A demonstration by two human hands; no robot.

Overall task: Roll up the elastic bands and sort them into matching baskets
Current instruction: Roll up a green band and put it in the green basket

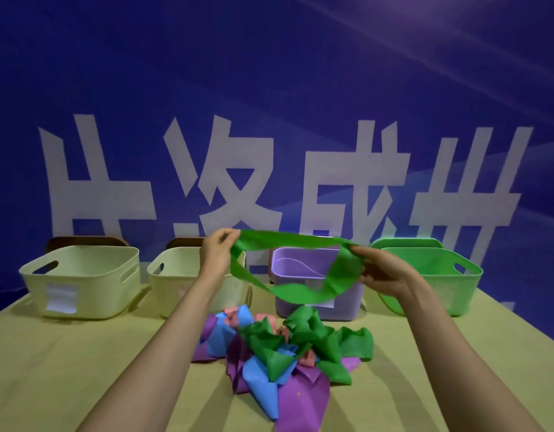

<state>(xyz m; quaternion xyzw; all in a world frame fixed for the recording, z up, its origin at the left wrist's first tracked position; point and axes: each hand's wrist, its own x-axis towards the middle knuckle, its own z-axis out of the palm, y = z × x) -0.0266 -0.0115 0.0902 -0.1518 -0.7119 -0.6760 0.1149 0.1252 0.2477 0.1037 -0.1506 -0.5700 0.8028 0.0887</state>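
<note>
A green elastic band (288, 241) hangs stretched in the air between both hands, its lower loop sagging in front of the purple basket (303, 266). My left hand (218, 249) pinches its left end, and my right hand (377, 271) grips its right end. Below them, a tangled pile of bands (278, 347) in green, blue, purple and pink lies on the table. The green basket (440, 272) stands at the far right. Two cream baskets, one at the left (82, 275) and one nearer the middle (172, 269), stand in the same row.
The yellow-green table (82, 369) stretches toward me on both sides of the pile. A blue wall banner with large white characters (269, 169) rises right behind the baskets. The left cream basket carries a white label (61, 298).
</note>
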